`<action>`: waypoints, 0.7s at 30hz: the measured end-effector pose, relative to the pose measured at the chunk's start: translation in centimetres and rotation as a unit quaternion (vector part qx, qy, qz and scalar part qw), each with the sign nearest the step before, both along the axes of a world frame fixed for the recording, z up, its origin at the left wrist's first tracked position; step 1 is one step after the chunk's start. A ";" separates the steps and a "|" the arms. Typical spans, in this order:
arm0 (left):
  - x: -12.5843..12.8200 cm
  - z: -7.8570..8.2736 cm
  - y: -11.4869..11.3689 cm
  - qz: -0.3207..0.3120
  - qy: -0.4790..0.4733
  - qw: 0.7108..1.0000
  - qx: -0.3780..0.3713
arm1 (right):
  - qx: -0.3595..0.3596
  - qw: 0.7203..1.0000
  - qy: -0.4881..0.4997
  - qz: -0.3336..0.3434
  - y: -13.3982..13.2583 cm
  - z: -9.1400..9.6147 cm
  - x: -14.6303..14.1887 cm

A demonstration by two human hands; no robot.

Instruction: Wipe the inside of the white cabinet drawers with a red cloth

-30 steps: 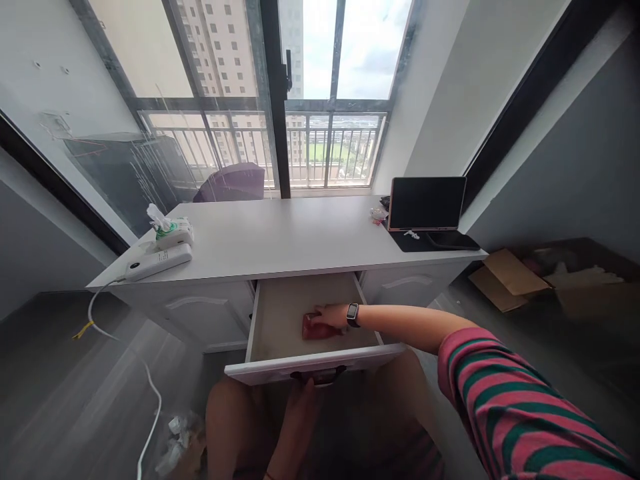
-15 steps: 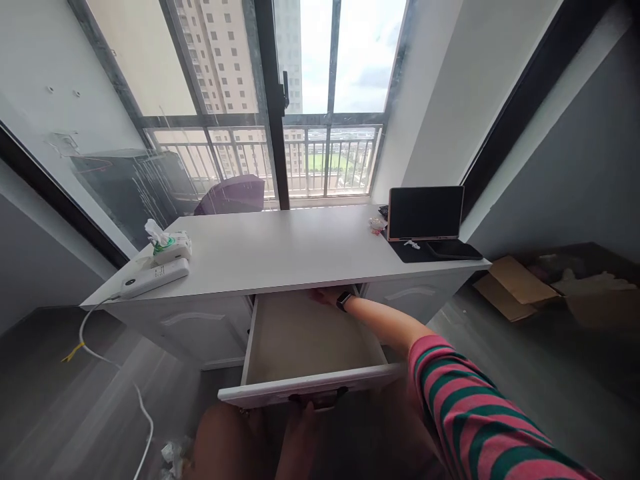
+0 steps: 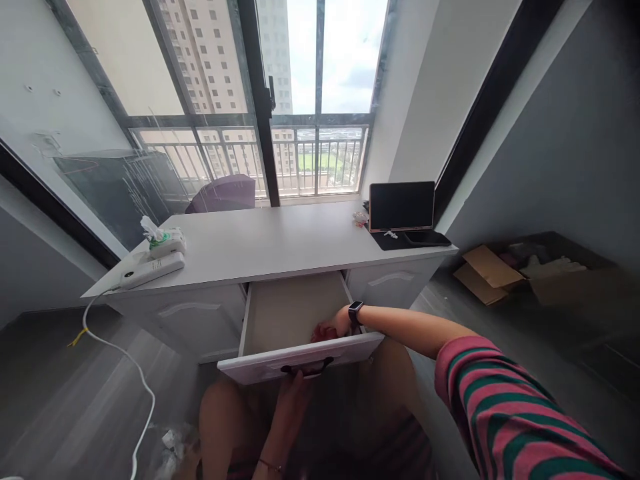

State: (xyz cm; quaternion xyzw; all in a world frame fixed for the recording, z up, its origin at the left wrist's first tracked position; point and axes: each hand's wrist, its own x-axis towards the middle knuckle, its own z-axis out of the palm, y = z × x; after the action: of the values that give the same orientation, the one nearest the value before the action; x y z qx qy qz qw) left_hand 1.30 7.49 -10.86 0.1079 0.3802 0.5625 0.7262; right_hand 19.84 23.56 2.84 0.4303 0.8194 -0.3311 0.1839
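Note:
A white drawer [image 3: 273,320] is pulled out from under the desk top. Inside it, near the front right corner, my right hand [image 3: 342,321] is closed around a small red thing [image 3: 324,332]; its kind is hard to make out. A dark watch sits on that wrist. Below the drawer front, my left hand [image 3: 295,390] grips the dark drawer handle [image 3: 310,369], with its fingers partly hidden under it.
On the white desk top [image 3: 270,240] stand a power strip [image 3: 155,268] and a tissue pack [image 3: 165,241] at left, a tablet [image 3: 401,207] on a dark mat at right. A cardboard box [image 3: 495,267] lies on the floor at right; a white cable [image 3: 120,350] hangs at left.
My right hand has come from the back of the drawer to its front right, and a red thing now shows in it. My left hand stays at the handle. The view has shifted slightly.

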 end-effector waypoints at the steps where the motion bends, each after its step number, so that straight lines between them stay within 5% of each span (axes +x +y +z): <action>1: 0.0 0.0 -0.1 0.005 -0.005 1.000 0.004 | -0.027 1.000 -0.006 0.004 0.2 0.6 -0.1; 6: -0.3 1.0 -0.5 0.003 -0.010 1.000 0.009 | -0.023 0.999 0.042 0.001 0.1 6.1 1.2; 9: -0.3 1.8 -0.7 0.004 -0.008 1.000 0.014 | 0.063 0.980 0.187 -0.019 -3.2 9.7 4.2; 11: -0.3 2.1 -0.7 0.004 -0.012 1.000 0.010 | 0.148 0.957 0.244 -0.057 -6.8 10.5 6.4; 13: -0.1 2.3 -0.7 0.003 -0.013 1.000 0.001 | 0.230 0.936 0.240 -0.113 -10.6 9.2 8.0; 16: 0.0 2.4 -0.7 0.007 -0.016 1.000 0.002 | 0.384 0.889 0.165 -0.187 -15.1 4.4 8.0; 21: 0.0 2.2 -0.8 0.041 0.001 0.999 -0.013 | 0.490 0.824 0.082 -0.271 -17.6 -2.3 3.3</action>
State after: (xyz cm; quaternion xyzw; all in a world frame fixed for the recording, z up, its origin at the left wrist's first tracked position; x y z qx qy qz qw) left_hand 1.33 6.67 -8.66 0.0836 0.3918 0.5867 0.7038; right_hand 23.18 5.99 0.50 0.6397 0.7362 0.0438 -0.2163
